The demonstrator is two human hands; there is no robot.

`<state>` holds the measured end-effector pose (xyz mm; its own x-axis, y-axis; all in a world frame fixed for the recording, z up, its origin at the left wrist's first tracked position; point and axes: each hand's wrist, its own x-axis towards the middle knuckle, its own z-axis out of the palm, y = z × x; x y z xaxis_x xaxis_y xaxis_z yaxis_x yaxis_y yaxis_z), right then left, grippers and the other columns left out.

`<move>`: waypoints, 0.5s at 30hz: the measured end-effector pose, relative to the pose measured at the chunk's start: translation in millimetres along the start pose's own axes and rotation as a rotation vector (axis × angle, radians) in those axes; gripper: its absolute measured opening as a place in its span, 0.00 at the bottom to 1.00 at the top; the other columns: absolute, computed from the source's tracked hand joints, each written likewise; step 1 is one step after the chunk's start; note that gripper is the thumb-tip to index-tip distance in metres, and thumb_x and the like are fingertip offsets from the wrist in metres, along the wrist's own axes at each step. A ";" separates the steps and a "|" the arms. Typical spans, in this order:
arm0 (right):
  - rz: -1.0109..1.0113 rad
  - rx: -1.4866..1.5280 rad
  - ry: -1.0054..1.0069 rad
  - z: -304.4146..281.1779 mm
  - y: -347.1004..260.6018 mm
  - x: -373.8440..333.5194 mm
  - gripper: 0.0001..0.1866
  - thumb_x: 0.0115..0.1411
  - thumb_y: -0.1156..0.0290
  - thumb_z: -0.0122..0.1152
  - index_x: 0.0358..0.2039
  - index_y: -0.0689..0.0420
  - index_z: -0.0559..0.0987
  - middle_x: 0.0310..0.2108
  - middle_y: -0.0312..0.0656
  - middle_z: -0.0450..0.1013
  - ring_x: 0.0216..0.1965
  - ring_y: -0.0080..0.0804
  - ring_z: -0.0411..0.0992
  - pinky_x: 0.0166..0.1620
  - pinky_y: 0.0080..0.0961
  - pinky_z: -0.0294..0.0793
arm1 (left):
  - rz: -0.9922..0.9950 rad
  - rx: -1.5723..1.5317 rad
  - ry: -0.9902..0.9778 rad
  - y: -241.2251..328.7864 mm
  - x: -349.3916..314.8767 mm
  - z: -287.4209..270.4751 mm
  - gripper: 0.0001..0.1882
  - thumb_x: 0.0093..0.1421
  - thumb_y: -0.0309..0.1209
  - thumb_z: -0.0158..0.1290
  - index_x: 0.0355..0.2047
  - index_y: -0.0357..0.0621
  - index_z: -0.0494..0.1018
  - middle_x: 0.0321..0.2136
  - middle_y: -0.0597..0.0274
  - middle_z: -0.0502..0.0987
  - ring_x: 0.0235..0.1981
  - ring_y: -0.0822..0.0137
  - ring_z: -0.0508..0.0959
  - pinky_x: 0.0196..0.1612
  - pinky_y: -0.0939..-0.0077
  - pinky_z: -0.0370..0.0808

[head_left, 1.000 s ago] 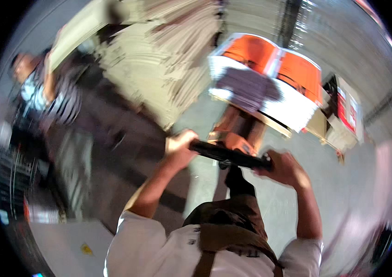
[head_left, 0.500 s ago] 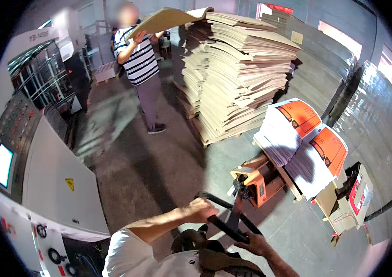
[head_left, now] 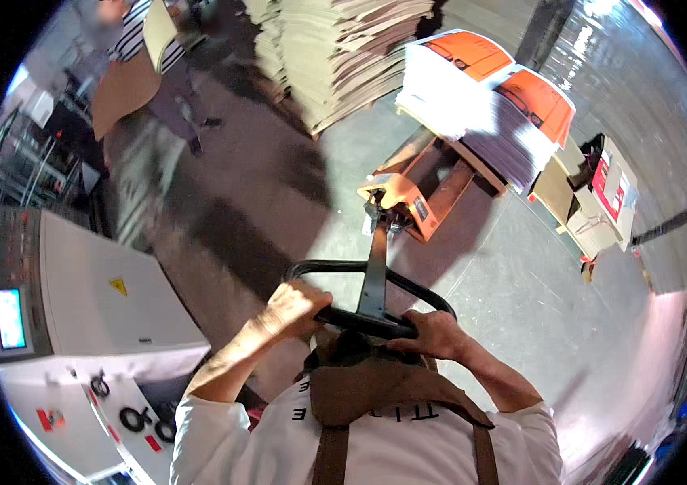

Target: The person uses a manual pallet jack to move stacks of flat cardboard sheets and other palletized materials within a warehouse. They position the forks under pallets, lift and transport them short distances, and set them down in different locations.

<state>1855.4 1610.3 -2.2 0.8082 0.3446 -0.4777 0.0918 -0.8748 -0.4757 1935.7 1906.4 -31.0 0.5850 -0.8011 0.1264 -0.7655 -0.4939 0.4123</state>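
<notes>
My left hand [head_left: 301, 305] is closed around the left side of the black loop handle [head_left: 372, 325] of an orange pallet jack [head_left: 402, 200]. My right hand [head_left: 434, 333] grips the same handle on its right side. The handle's bar runs forward from my chest to the jack body. On the jack's forks is a wooden pallet [head_left: 477, 166] bearing two tall stacks of printed sheets [head_left: 513, 133], white at the sides with orange print on top. My fingertips are partly hidden beneath the handle.
Behind the load stands a tall stack of brown cardboard sheets [head_left: 343, 56]. A co-worker [head_left: 174, 89] at the far left carries a large sheet. A grey machine cabinet [head_left: 109, 299] with a lit screen is at left. An open carton [head_left: 594, 202] lies right of the jack.
My view has tilted down and turned, and the handle now sits centred before me. The co-worker has moved left, away from the cardboard stack, with the sheet now hanging lower.
</notes>
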 end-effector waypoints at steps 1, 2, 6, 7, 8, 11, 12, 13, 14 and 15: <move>0.005 0.018 -0.030 -11.5 -7.1 -14.0 0.38 0.51 0.39 0.62 0.43 0.65 0.76 0.24 0.51 0.76 0.29 0.46 0.78 0.34 0.35 0.75 | 0.037 0.020 0.021 10.0 -0.2 -5.0 0.12 0.41 0.31 0.61 0.25 0.44 0.70 0.20 0.58 0.73 0.27 0.56 0.78 0.30 0.63 0.74; -0.019 0.054 0.010 -12.7 -14.1 -24.2 0.36 0.51 0.41 0.64 0.43 0.65 0.76 0.24 0.51 0.76 0.29 0.45 0.78 0.34 0.34 0.75 | 0.002 0.060 0.035 20.2 -9.5 -10.1 0.13 0.40 0.29 0.60 0.26 0.44 0.69 0.20 0.59 0.74 0.28 0.56 0.78 0.30 0.64 0.74; -0.124 0.134 0.120 14.7 -21.5 -68.0 0.30 0.47 0.47 0.71 0.37 0.64 0.79 0.25 0.50 0.77 0.27 0.42 0.78 0.33 0.33 0.76 | -0.060 0.125 0.172 70.6 -52.3 9.0 0.13 0.41 0.30 0.60 0.26 0.44 0.70 0.20 0.59 0.74 0.27 0.57 0.78 0.32 0.64 0.75; -0.083 0.133 0.109 30.4 -26.7 -84.5 0.30 0.46 0.48 0.71 0.37 0.64 0.79 0.26 0.50 0.78 0.28 0.43 0.78 0.33 0.34 0.76 | -0.068 0.047 0.221 90.3 -67.9 10.9 0.12 0.42 0.31 0.60 0.25 0.44 0.70 0.19 0.59 0.74 0.27 0.57 0.78 0.32 0.63 0.75; -0.060 0.122 0.121 36.9 -32.6 -96.0 0.30 0.46 0.50 0.72 0.38 0.65 0.79 0.27 0.50 0.78 0.28 0.43 0.78 0.34 0.34 0.76 | -0.067 -0.001 0.290 104.1 -77.2 8.2 0.11 0.43 0.32 0.60 0.24 0.44 0.70 0.19 0.59 0.74 0.27 0.56 0.78 0.32 0.63 0.75; -0.105 0.079 0.106 62.0 -6.2 -147.2 0.26 0.46 0.58 0.72 0.40 0.66 0.79 0.29 0.51 0.78 0.29 0.39 0.79 0.35 0.32 0.76 | -0.121 0.013 0.368 172.2 -95.5 38.6 0.15 0.41 0.39 0.63 0.23 0.47 0.69 0.19 0.63 0.71 0.26 0.56 0.76 0.32 0.62 0.72; -0.078 0.103 0.087 74.2 0.4 -167.2 0.26 0.46 0.59 0.72 0.40 0.66 0.78 0.29 0.51 0.78 0.29 0.38 0.79 0.35 0.31 0.76 | -0.151 0.011 0.388 196.9 -105.0 52.7 0.15 0.41 0.39 0.63 0.23 0.47 0.69 0.20 0.63 0.71 0.26 0.57 0.76 0.32 0.62 0.72; -0.150 0.081 0.099 85.5 8.7 -189.6 0.26 0.47 0.60 0.70 0.41 0.67 0.77 0.28 0.50 0.78 0.30 0.35 0.78 0.36 0.30 0.75 | -0.210 0.013 0.377 221.2 -114.4 75.9 0.15 0.41 0.39 0.62 0.23 0.48 0.69 0.20 0.64 0.72 0.27 0.57 0.76 0.32 0.63 0.72; -0.125 0.117 0.085 90.1 -3.0 -193.6 0.26 0.46 0.60 0.69 0.41 0.67 0.77 0.28 0.50 0.77 0.30 0.36 0.78 0.36 0.30 0.75 | -0.233 0.015 0.399 231.4 -125.9 67.4 0.14 0.42 0.39 0.62 0.22 0.48 0.70 0.21 0.64 0.73 0.27 0.57 0.76 0.32 0.63 0.73; -0.082 0.141 0.060 97.2 1.5 -212.8 0.27 0.46 0.59 0.69 0.41 0.67 0.77 0.28 0.49 0.77 0.30 0.36 0.77 0.36 0.30 0.75 | -0.235 0.005 0.426 251.9 -131.7 78.8 0.14 0.41 0.38 0.62 0.23 0.48 0.70 0.21 0.64 0.73 0.28 0.57 0.77 0.32 0.64 0.73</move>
<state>1627.0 1568.7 26.9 0.8353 0.3876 -0.3899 0.0792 -0.7867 -0.6122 1644.8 1860.8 -14.9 0.7989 -0.4589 0.3888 -0.6004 -0.6471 0.4699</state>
